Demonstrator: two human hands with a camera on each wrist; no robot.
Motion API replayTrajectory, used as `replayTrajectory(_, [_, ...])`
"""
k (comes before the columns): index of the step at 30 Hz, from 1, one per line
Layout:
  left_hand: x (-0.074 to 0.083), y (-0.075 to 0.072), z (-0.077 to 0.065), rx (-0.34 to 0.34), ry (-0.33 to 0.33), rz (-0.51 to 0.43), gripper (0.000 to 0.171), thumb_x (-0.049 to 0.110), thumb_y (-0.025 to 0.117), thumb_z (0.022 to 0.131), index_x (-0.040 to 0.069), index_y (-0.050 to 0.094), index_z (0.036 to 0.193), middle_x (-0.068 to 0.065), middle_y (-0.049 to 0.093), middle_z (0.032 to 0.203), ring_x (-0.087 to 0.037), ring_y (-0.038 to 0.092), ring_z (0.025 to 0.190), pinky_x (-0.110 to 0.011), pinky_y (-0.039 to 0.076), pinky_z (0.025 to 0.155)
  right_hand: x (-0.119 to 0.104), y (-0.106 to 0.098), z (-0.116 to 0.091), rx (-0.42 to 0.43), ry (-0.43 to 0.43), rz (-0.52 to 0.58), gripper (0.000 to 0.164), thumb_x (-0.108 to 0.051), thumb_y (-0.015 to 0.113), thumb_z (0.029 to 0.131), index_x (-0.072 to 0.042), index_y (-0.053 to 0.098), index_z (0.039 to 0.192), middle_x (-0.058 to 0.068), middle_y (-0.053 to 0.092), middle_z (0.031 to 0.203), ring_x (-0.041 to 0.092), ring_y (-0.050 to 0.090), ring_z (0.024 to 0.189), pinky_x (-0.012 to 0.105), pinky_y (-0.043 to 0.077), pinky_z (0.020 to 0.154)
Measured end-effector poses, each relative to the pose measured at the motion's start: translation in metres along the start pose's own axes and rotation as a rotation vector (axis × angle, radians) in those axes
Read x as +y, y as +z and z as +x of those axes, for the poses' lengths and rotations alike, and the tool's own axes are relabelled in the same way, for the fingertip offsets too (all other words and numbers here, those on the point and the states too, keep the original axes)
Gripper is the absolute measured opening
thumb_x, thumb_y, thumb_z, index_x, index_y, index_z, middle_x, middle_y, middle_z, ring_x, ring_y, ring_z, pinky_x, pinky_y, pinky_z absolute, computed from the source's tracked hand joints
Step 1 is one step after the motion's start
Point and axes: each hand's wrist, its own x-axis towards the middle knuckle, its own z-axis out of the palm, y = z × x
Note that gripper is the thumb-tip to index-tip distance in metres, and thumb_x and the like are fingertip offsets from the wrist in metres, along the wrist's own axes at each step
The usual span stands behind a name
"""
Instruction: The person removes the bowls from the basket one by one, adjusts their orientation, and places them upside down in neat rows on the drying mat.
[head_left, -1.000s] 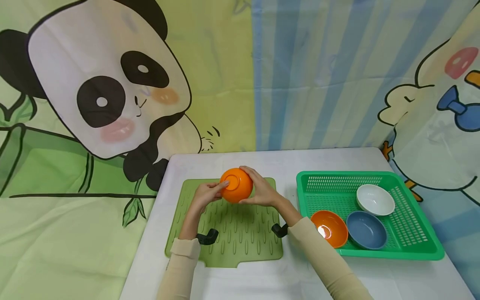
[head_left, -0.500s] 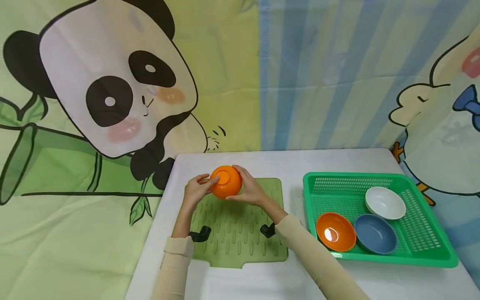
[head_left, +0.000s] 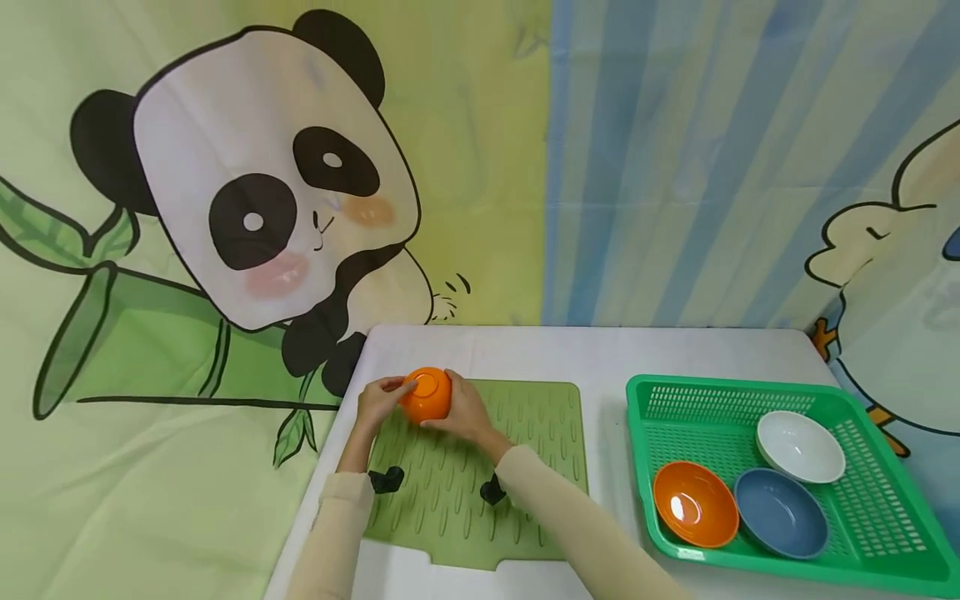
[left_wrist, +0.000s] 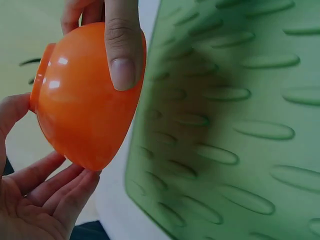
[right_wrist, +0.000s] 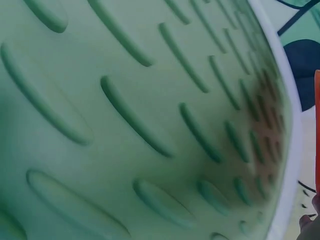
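An orange bowl (head_left: 427, 398) is held bottom-up over the back left part of a green ridged mat (head_left: 525, 467). On its left, my left hand (head_left: 375, 407) pinches it, thumb against the foot ring and fingertips at the rim, as the left wrist view shows. My right hand (head_left: 468, 412) grips the other side with its thumb (left_wrist: 123, 70) along the wall; its other fingers are partly hidden behind the bowl. Below the bowl, a dark shadow falls on the mat. Only a sliver of the orange bowl (right_wrist: 317, 130) enters the right wrist view.
A green mesh basket (head_left: 636, 450) stands right of the mat. Inside lie a second orange bowl (head_left: 696, 504), a blue bowl (head_left: 782, 512) and a white bowl (head_left: 801, 447), openings up. Printed cloth (head_left: 487, 167) hangs behind the white table (head_left: 607, 354).
Both hands have carried the orange bowl leftward over the mat, toward its back left corner. The head view has shifted, and the basket now sits lower and farther right in it.
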Motion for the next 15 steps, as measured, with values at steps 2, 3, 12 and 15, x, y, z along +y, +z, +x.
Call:
replayTrajectory(2, [-0.014, 0.002, 0.000, -0.004, -0.033, 0.002, 0.058, 0.047, 0.067, 0.081, 0.004, 0.061, 0.119, -0.018, 0.058, 0.120, -0.032, 0.054, 0.109, -0.047, 0.044, 0.090, 0.002, 0.013, -0.003, -0.019, 0.016, -0.009, 0.103, -0.050, 0.077, 0.068, -0.003, 0.024, 0.143, 0.014, 0.043, 0.134, 0.027, 0.045, 0.119, 0.041, 0.041, 0.096])
replayTrajectory(3, [-0.020, 0.004, 0.001, -0.007, -0.048, -0.003, 0.057, 0.047, 0.067, 0.081, 0.004, 0.061, 0.119, -0.018, 0.058, 0.120, -0.032, 0.054, 0.109, -0.046, 0.044, 0.090, 0.004, 0.018, -0.004, -0.027, 0.023, -0.011, 0.102, -0.049, 0.077, 0.068, -0.003, 0.024, 0.143, 0.014, 0.043, 0.134, 0.027, 0.045, 0.119, 0.041, 0.041, 0.096])
replayTrajectory(12, [-0.044, 0.019, 0.014, -0.053, -0.017, -0.016, 0.056, 0.047, 0.064, 0.083, 0.005, 0.061, 0.120, -0.016, 0.058, 0.120, -0.032, 0.053, 0.109, -0.045, 0.045, 0.089, 0.017, 0.025, -0.005, -0.033, 0.060, 0.001, 0.101, -0.046, 0.079, 0.068, -0.002, 0.026, 0.142, 0.017, 0.043, 0.133, 0.030, 0.044, 0.119, 0.044, 0.041, 0.095])
replayTrajectory(15, [-0.048, 0.022, 0.016, -0.060, -0.008, -0.010, 0.055, 0.046, 0.064, 0.084, 0.005, 0.060, 0.121, -0.015, 0.058, 0.121, -0.033, 0.051, 0.113, -0.047, 0.043, 0.092, 0.021, 0.028, -0.005, -0.036, 0.065, 0.004, 0.101, -0.047, 0.079, 0.067, -0.003, 0.026, 0.142, 0.016, 0.044, 0.132, 0.030, 0.045, 0.118, 0.045, 0.042, 0.093])
